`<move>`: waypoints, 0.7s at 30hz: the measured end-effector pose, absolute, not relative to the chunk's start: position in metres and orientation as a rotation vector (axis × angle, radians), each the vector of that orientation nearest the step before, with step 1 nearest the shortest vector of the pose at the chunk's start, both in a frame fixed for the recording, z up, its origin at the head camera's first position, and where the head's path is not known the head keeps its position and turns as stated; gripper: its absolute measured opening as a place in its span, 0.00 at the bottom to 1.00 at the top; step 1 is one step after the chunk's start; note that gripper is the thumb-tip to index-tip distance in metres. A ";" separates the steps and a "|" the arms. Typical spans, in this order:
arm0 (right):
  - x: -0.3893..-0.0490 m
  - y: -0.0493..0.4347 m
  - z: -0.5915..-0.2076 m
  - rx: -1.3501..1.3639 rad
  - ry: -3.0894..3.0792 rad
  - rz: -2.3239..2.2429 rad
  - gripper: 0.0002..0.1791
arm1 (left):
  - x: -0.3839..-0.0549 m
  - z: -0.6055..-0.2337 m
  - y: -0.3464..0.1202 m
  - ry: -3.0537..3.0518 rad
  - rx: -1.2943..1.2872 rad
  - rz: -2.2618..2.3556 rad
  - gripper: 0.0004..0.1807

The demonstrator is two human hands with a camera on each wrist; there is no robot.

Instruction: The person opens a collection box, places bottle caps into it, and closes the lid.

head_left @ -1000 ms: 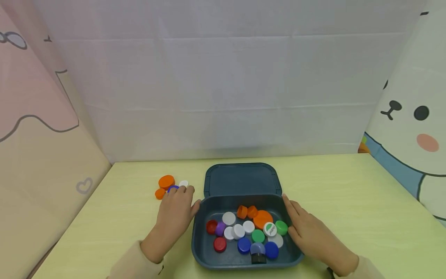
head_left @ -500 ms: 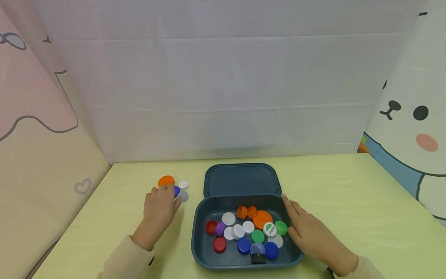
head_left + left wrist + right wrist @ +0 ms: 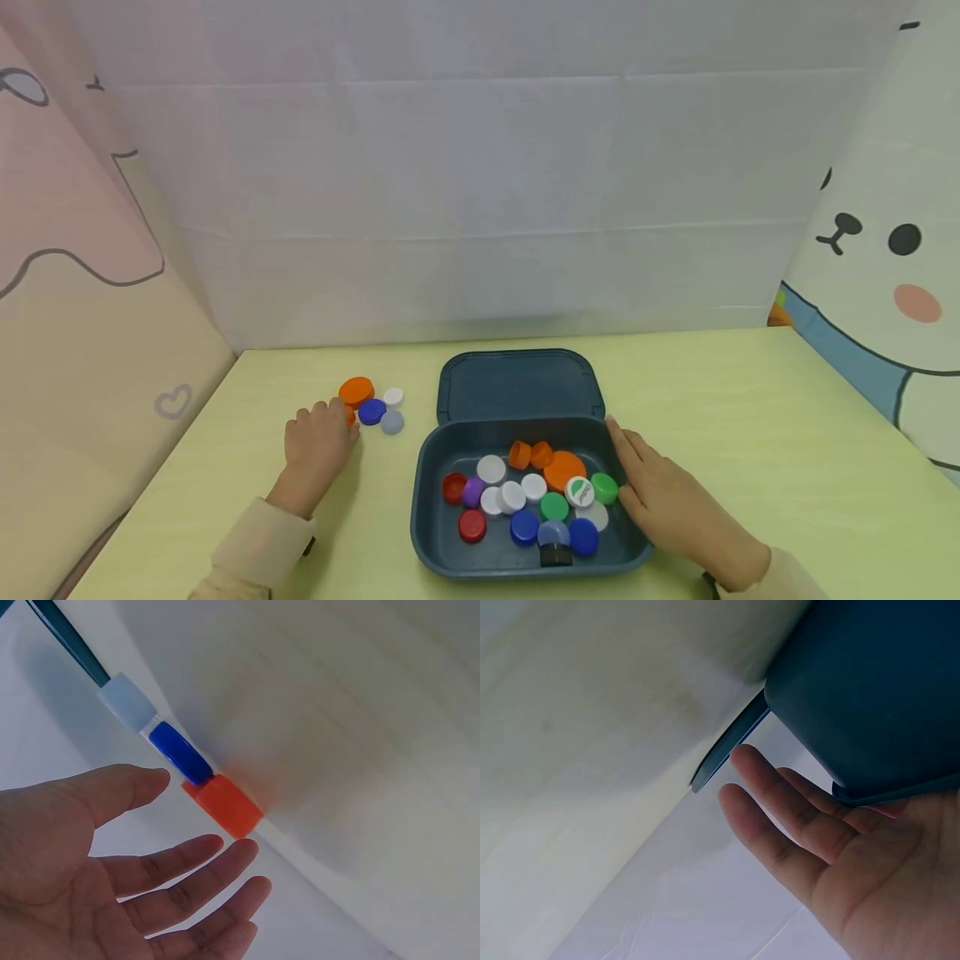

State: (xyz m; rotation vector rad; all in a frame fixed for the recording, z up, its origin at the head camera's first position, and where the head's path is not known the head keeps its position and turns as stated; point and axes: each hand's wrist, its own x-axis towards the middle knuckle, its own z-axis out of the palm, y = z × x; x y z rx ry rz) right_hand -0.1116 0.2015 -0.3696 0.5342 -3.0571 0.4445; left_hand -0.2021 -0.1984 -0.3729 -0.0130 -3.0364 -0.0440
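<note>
My left hand (image 3: 318, 446) is on the table's left side, beside a small orange bottle cap (image 3: 349, 415) that it partly hides. In the left wrist view its thumb and fingers are spread apart, close to an orange cap (image 3: 226, 806). A large orange cap (image 3: 356, 390), a blue cap (image 3: 372, 411), a white cap (image 3: 393, 397) and a pale bluish cap (image 3: 392, 422) lie near it. My right hand (image 3: 663, 500) rests along the right wall of a dark blue box (image 3: 442, 550), fingers extended. Inside that box are several caps in red, purple, white, orange, green and blue.
The box's lid (image 3: 521, 385) lies flat behind it on the pale yellow table (image 3: 750, 433). A white sheet (image 3: 487, 208) rises at the table's back edge. Printed cloths hang at the left and right sides.
My left hand has moved left, away from the box and past the pale bluish and blue caps, to the small orange cap. The right hand stays at the box wall.
</note>
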 end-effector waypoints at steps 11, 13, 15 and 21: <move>-0.111 0.201 -0.368 0.540 -3.056 0.460 0.36 | -0.210 -0.374 -0.207 -3.097 0.038 -0.072 0.18; -0.111 0.202 -0.368 0.543 -3.056 0.461 0.37 | -0.211 -0.374 -0.208 -3.102 0.043 -0.072 0.18; -0.111 0.202 -0.368 0.543 -3.057 0.460 0.37 | -0.211 -0.374 -0.208 -3.107 0.043 -0.073 0.18; -0.112 0.202 -0.368 0.541 -3.057 0.460 0.37 | -0.212 -0.373 -0.209 -3.134 0.037 -0.078 0.18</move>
